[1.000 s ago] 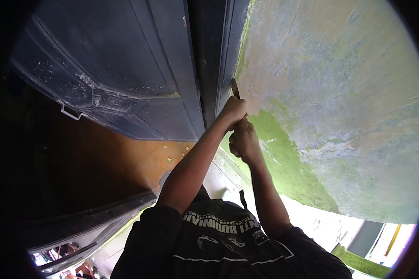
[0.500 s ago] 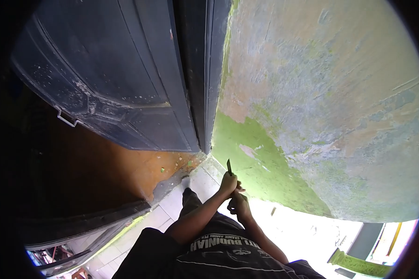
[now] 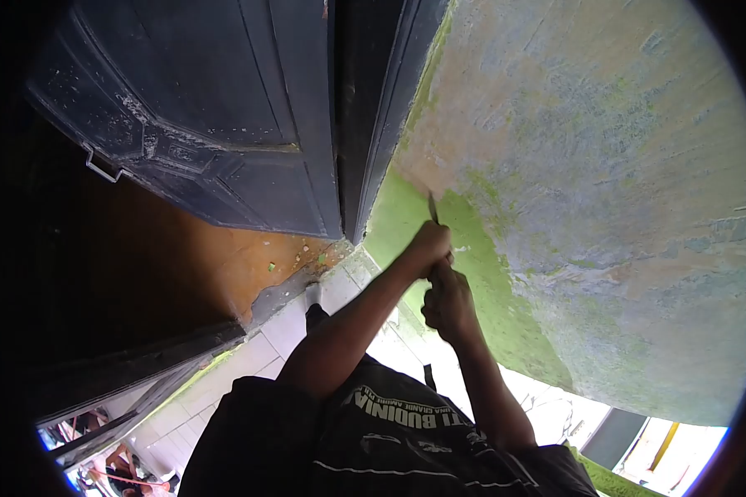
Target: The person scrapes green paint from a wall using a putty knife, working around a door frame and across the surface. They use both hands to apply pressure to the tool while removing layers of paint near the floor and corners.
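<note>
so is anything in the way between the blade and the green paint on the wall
Nothing visible stands between the blade and the green paint; the left hand and right hand sit behind the tip. Contact with the wall is unclear.

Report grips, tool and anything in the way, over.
Left grip closed on the tool; right grip right next to it, hold unclear. Tool points toward the patchy wall, contact unclear. Nothing seen blocking it; door off left.
</note>
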`<state>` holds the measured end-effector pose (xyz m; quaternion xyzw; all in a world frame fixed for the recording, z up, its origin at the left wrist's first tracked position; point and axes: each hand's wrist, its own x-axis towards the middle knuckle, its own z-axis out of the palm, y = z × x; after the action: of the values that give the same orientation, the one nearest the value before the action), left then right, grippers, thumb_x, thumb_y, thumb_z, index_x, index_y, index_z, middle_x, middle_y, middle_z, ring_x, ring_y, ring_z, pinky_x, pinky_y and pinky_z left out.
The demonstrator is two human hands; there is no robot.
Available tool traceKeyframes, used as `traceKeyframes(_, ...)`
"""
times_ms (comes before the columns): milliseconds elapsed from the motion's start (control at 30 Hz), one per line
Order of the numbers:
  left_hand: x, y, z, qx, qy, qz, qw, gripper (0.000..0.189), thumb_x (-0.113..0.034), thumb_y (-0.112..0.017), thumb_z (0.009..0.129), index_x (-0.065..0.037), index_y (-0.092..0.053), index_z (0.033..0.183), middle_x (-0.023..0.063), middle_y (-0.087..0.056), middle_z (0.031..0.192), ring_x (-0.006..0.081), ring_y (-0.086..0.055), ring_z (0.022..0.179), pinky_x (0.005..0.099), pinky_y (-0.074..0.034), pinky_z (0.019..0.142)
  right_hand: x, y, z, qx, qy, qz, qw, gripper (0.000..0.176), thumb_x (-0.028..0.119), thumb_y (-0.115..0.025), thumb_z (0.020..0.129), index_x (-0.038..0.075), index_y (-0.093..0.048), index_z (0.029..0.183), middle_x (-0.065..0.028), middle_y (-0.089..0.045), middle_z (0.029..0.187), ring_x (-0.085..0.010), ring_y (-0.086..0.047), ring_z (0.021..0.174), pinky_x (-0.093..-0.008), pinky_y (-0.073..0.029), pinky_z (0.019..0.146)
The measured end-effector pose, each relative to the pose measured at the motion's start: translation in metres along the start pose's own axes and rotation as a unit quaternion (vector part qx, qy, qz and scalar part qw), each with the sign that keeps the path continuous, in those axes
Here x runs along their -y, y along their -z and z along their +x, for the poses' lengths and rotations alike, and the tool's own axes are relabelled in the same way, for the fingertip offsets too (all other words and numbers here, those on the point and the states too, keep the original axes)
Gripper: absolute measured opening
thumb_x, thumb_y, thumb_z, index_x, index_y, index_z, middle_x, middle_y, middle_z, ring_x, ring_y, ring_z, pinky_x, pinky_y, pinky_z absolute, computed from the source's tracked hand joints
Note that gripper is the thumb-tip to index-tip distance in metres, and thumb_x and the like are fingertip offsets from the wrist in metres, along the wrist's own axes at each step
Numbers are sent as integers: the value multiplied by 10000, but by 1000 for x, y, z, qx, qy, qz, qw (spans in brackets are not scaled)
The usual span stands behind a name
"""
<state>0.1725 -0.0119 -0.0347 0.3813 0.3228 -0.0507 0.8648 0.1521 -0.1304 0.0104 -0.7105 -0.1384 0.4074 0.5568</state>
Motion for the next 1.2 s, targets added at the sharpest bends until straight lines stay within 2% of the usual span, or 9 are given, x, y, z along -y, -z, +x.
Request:
traceKeyframes(367, 2, 31, 26, 3, 8, 27, 1000, 131, -37, -358, 804, -27, -416, 687, 68, -410, 536, 158, -380, 411, 340, -337, 396, 19, -21, 23, -28, -201, 100, 974, 248, 320, -399, 952, 94, -441, 856, 35, -305, 504, -92, -288, 346, -274, -239, 325)
traceKeyframes(500, 20, 29, 22, 41, -61, 211, 975, 175, -73, -376, 842, -32, -406, 675, 73, -422, 547, 159, -401, 418, 336, -333, 392, -2, -24, 0, -46, 205, -287, 935, 136, 168, -431, 913, 34, -446, 896, -6, -407, 608, -99, -357, 395, -288, -306, 351)
traceKeyframes(667, 11, 43, 32, 18, -25, 104, 994, 193, -50, -392, 821, -39, -435, 633, 63, -418, 496, 162, -400, 372, 345, -306, 347, -26, -30, 27, -44, 83, -167, 981, 217, 263, -403, 947, 64, -448, 874, 8, -383, 551, -95, -337, 373, -267, -254, 331)
traceKeyframes(700, 1, 52, 34, -5, 46, 11, 999, 205, -49, -398, 818, -30, -436, 618, 69, -423, 489, 166, -404, 364, 353, -308, 339, -1, -41, 36, -58, -143, 66, 986, 186, 229, -391, 946, 65, -457, 891, -2, -379, 555, -94, -326, 367, -266, -245, 326)
traceKeyframes(833, 29, 67, 53, 90, -222, 474, 847, 209, -76, -536, 744, 68, -594, 604, 192, -596, 547, 284, -624, 485, 398, -489, 464, -1, -37, 15, -23, 226, -296, 928, 123, -6, -467, 833, 9, -464, 954, -51, -457, 683, -122, -431, 502, -280, -348, 423)
traceKeyframes(967, 38, 56, 59, 23, -158, 235, 959, 161, -56, -560, 702, 55, -614, 598, 221, -591, 565, 274, -642, 531, 390, -504, 504, -15, -27, 20, -59, 237, -327, 913, 88, 73, -493, 850, 9, -460, 899, -64, -470, 645, -152, -446, 476, -319, -370, 425)
traceKeyframes(1000, 57, 78, 93, 6, -188, 238, 953, 176, -56, -543, 711, 60, -611, 598, 217, -590, 560, 269, -641, 528, 387, -503, 500, -18, -25, 39, -29, -56, -1, 998, 185, 211, -436, 916, 32, -444, 873, -37, -440, 574, -141, -409, 403, -323, -341, 371)
traceKeyframes(1067, 12, 80, 70, -37, 12, 80, 996, 176, -87, -574, 706, 48, -623, 605, 219, -608, 587, 274, -652, 552, 383, -515, 522, -53, -26, 69, -20, 136, -216, 967, 241, 264, -384, 946, 52, -430, 842, -28, -405, 522, -136, -390, 365, -317, -303, 340)
traceKeyframes(1200, 43, 90, 77, -5, -183, 373, 910, 175, -107, -593, 712, 47, -638, 641, 236, -616, 619, 314, -655, 582, 383, -528, 551, -30, -32, 46, -4, 190, -294, 937, 97, 120, -441, 893, 23, -451, 891, -93, -487, 615, -162, -475, 464, -332, -375, 410)
